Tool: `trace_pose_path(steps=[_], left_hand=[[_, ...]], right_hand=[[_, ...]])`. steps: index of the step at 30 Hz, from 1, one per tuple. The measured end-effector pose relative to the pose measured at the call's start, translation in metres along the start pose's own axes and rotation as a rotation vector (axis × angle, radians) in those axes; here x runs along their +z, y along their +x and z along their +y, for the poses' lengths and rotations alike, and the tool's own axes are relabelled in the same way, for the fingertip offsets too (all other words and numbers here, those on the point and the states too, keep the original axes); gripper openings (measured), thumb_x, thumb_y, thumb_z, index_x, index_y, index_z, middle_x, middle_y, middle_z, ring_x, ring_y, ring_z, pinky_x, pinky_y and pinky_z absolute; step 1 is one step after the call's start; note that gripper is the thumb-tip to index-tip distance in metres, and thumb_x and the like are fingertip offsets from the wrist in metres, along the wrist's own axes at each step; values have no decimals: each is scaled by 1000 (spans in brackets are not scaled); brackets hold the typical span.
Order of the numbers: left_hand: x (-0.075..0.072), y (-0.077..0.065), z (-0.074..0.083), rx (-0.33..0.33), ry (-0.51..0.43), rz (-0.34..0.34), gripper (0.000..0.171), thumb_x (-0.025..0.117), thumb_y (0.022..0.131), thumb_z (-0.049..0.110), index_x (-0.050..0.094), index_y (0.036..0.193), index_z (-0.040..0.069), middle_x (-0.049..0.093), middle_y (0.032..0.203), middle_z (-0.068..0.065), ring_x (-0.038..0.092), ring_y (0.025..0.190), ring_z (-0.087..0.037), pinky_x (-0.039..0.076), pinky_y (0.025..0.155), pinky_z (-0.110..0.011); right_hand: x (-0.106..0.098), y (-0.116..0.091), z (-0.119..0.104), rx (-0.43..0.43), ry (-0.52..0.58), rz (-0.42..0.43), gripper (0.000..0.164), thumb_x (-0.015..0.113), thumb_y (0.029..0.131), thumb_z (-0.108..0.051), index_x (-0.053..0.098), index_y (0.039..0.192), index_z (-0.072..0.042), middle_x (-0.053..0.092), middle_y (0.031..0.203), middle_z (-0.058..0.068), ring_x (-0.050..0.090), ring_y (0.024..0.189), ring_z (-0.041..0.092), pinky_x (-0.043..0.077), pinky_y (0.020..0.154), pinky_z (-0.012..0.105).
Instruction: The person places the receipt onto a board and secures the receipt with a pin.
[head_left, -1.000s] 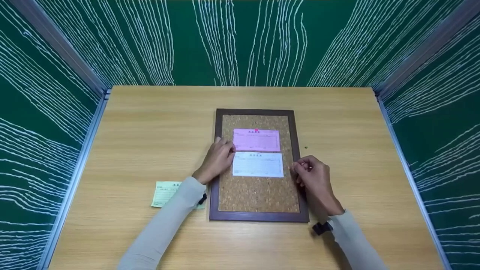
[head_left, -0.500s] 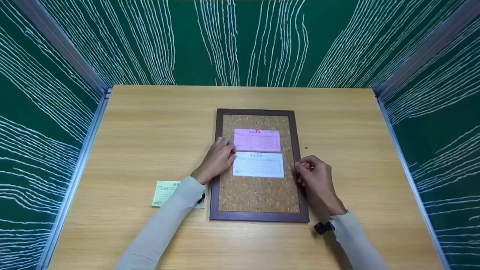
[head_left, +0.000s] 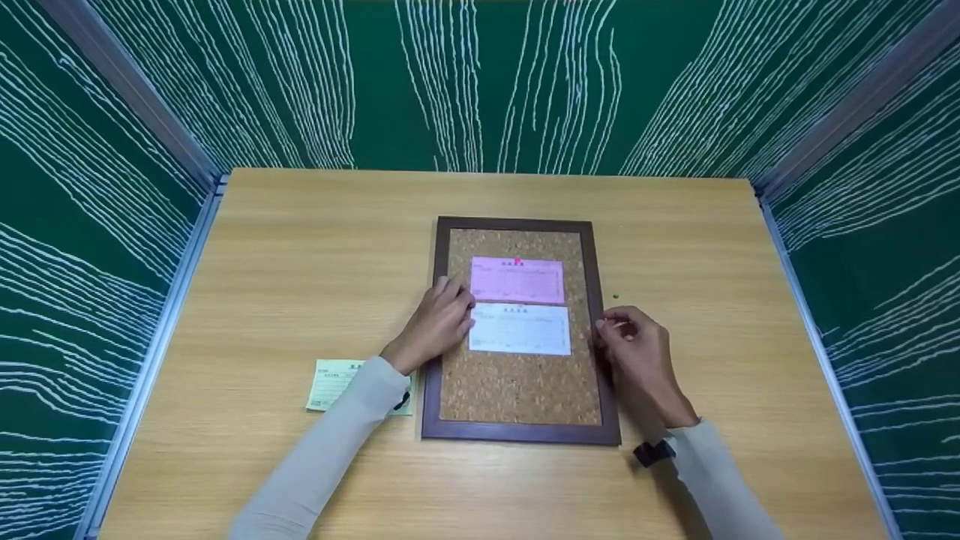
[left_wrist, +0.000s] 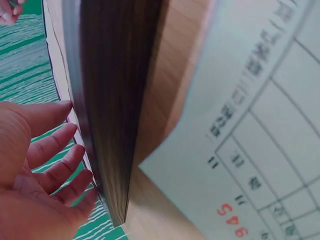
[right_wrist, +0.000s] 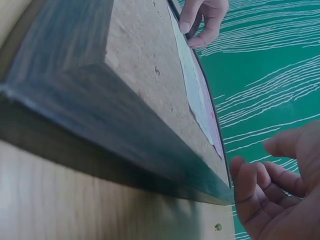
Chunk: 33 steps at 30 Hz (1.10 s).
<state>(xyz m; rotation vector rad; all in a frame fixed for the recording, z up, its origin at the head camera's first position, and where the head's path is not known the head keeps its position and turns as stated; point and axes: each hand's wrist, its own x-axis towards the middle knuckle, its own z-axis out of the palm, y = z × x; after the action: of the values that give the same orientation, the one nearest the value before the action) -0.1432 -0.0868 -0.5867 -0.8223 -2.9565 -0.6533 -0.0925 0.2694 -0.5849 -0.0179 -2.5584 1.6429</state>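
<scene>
A cork board [head_left: 517,390] with a dark brown frame lies on the table. On the cork lie a pink slip [head_left: 517,280], with a pink push pin [head_left: 517,261] at its top edge, and a white slip [head_left: 520,330] just below it. My left hand [head_left: 433,319] rests over the board's left frame, loosely bent fingertips at the slips' left edges. Beside the right frame, my right hand [head_left: 641,349] is loosely bent; in the right wrist view its thumb and fingers are apart with nothing visible between them.
A green slip [head_left: 334,382] lies left of the board, partly under my left forearm. A small green pin [head_left: 615,296] sits on the table [head_left: 690,247] right of the board. Green walls [head_left: 495,90] with white wavy lines enclose the table's back and sides.
My right hand has shifted slightly to the right, from over the board's right frame toward its outer side. The left hand stays at the slips' left edges. The slips stay where they were on the cork.
</scene>
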Motion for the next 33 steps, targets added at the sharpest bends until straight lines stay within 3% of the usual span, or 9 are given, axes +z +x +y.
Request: trace_pose_path(steps=[5, 10, 16, 21, 28, 33], left_hand=[[1, -4, -4, -2, -52, -41, 33, 78, 105, 23, 70, 129, 2, 57, 144, -16, 45, 140, -35, 33, 125, -63], [1, -8, -9, -12, -116, -71, 41, 79, 104, 29, 68, 136, 6, 52, 153, -16, 36, 153, -38, 16, 124, -83], [2, -13, -12, -40, -179, -108, 51, 79, 103, 33, 65, 146, 8, 45, 163, -17, 14, 167, -47, 8, 126, -82], [3, -16, -14, -47, -218, -128, 56, 79, 103, 35, 62, 151, 11, 41, 168, -16, 9, 168, -45, 8, 128, -79], [5, -16, -17, -49, -214, -141, 61, 79, 102, 38, 60, 154, 13, 33, 174, -17, 6, 169, -44, 7, 130, -76], [6, -18, -19, -63, -235, -154, 68, 80, 100, 41, 57, 159, 15, 27, 178, -16, 2, 170, -41, 4, 132, -72]], right_hand=[[-5, 4, 3, -41, -9, 36, 20, 77, 104, -10, 76, 120, 3, 75, 111, 16, 71, 89, 21, 59, 66, 19], [-10, 8, 10, -66, -101, 77, 22, 73, 105, -9, 76, 123, 3, 72, 121, 14, 69, 96, 15, 55, 77, 14], [-14, 13, 16, -76, -127, 89, 22, 72, 106, -10, 75, 124, 3, 70, 119, 13, 68, 98, 10, 54, 80, 12], [-15, 16, 21, -89, -108, 85, 21, 74, 105, -8, 75, 122, 4, 70, 119, 14, 67, 101, 13, 54, 85, 11], [-12, 19, 26, -89, -49, 63, 22, 73, 105, -2, 73, 125, 8, 67, 125, 20, 67, 110, 26, 53, 91, 10], [-9, 15, 13, -117, -10, 41, 23, 71, 103, 7, 70, 124, 14, 64, 128, 27, 68, 115, 40, 55, 95, 14]])
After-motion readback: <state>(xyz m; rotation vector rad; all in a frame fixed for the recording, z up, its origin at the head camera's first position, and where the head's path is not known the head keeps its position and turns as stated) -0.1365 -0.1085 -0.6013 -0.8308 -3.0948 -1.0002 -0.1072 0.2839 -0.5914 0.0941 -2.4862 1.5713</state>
